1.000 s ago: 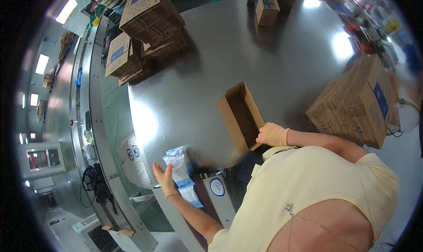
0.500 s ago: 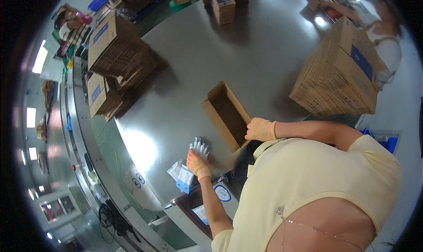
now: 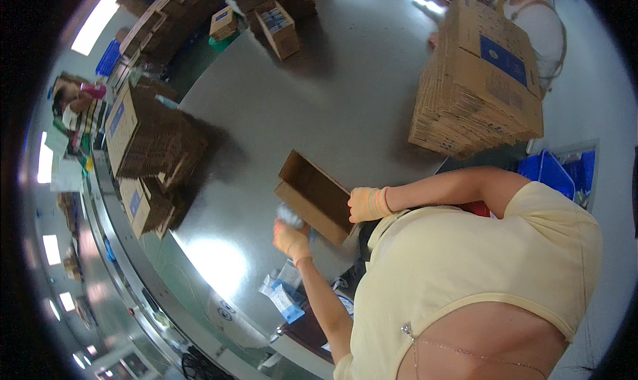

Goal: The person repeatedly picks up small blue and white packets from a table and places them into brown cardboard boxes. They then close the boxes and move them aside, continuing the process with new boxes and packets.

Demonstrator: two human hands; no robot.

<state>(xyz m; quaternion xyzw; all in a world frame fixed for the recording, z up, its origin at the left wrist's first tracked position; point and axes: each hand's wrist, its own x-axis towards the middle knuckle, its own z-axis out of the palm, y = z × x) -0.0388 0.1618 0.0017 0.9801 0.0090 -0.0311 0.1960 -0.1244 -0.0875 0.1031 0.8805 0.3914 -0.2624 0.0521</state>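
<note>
An open-topped brown cardboard box (image 3: 307, 210) rests tilted across the metal table in front of me. My right hand (image 3: 369, 204), in an orange glove, is closed on its right-hand near end. Just left of the box, my left hand (image 3: 291, 240), also gloved, is closed around a bunch of silvery packets (image 3: 288, 216). They are blurred and partly hidden by the fingers, so their exact kind does not show. Near my left forearm, blue-and-white packets (image 3: 286, 303) lie at the table's near edge.
Stacks of flattened cardboard cartons stand at left (image 3: 143, 137) and right (image 3: 475, 81). A filled carton (image 3: 278, 31) sits at the far side of the metal table (image 3: 259, 114). Blue bins (image 3: 548, 174) are at my right. Another person (image 3: 531, 21) stands behind the right stack.
My left hand has carried the silvery packets from beside the blue-and-white packets up to the box's left side. My right hand stays on the box. The whole view has shifted.
</note>
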